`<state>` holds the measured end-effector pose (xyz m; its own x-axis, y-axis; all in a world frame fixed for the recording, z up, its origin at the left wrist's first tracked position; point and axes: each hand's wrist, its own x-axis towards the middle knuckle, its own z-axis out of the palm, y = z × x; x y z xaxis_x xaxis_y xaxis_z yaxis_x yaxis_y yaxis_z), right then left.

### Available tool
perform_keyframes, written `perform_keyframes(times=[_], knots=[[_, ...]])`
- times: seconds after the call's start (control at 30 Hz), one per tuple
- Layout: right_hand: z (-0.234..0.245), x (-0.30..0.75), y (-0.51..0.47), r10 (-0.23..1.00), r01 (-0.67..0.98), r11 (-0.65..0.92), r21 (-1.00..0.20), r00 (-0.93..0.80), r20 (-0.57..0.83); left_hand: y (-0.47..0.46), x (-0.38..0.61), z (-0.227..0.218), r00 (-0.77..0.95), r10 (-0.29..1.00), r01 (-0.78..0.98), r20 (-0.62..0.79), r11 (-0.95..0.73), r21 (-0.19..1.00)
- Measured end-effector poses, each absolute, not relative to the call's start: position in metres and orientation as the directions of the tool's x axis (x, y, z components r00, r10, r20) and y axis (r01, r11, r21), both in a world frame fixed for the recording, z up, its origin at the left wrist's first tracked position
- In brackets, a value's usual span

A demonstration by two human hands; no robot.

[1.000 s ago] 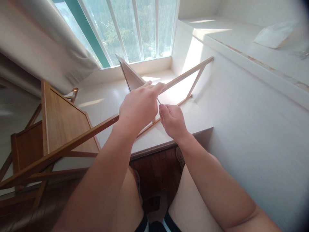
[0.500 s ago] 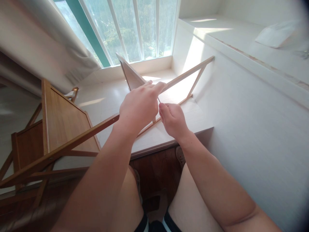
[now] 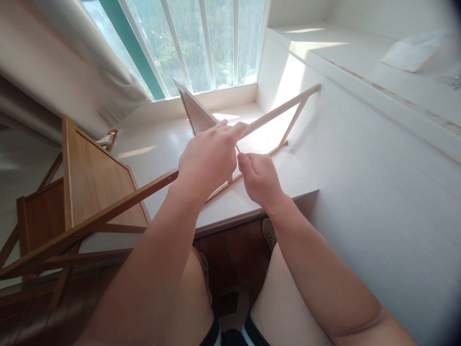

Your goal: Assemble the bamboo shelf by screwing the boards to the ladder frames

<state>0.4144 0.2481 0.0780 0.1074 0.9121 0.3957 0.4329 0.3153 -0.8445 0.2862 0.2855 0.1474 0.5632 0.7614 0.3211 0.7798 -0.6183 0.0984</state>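
Observation:
A wooden shelf rack (image 3: pixel 122 207), a long-railed frame with crossed legs and flat panels, stretches across in front of me. My left hand (image 3: pixel 209 156) is wrapped over its long rail near the middle, hiding the joint beneath. Just to the right and slightly lower, my right hand (image 3: pixel 260 178) is closed in a fist. A thin metal rod (image 3: pixel 238 149) juts from this fist toward the rail under my left fingers; its tip and the kind of tool are hidden. One wooden panel (image 3: pixel 99 175) tilts at the left, and a paler panel (image 3: pixel 196 109) rises behind my left hand.
A white ledge (image 3: pixel 230 211) with a dark edge lies under the rack, below the barred window (image 3: pixel 216 43). A white wall (image 3: pixel 370 144) borders the right. A white plastic bag (image 3: pixel 412 52) rests on the upper shelf. Curtains (image 3: pixel 90 57) hang at the left.
My right hand has shifted very slightly, its fist turned a little around the rod. My left hand and the rack stay in the same place.

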Motion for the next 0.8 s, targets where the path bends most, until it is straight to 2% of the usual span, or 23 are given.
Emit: perform_keyframes(times=[0.13, 0.2, 0.33, 0.43, 0.53, 0.8], knots=[[0.076, 0.412, 0.248, 0.924, 0.394, 0.294, -0.871, 0.117, 0.365, 0.286, 0.287, 0.148, 0.564, 0.762, 0.78, 0.317, -0.618, 0.099], [0.075, 0.409, 0.248, 0.947, 0.276, 0.258, -0.926, 0.119, 0.299, 0.285, 0.287, 0.148, 0.561, 0.765, 0.782, 0.315, -0.615, 0.1], [0.074, 0.405, 0.249, 0.983, -0.069, 0.148, -0.987, 0.12, 0.139, 0.285, 0.287, 0.147, 0.553, 0.769, 0.791, 0.32, -0.605, 0.09], [0.077, 0.402, 0.25, 0.994, -0.277, 0.095, -0.956, 0.084, 0.075, 0.285, 0.287, 0.147, 0.554, 0.766, 0.79, 0.325, -0.607, 0.087], [0.079, 0.4, 0.25, 0.997, -0.406, 0.071, -0.911, 0.06, 0.05, 0.286, 0.287, 0.147, 0.556, 0.765, 0.787, 0.325, -0.61, 0.091], [0.083, 0.397, 0.248, 0.999, -0.559, -0.023, -0.829, -0.047, 0.003, 0.286, 0.287, 0.148, 0.558, 0.765, 0.787, 0.32, -0.611, 0.09]])
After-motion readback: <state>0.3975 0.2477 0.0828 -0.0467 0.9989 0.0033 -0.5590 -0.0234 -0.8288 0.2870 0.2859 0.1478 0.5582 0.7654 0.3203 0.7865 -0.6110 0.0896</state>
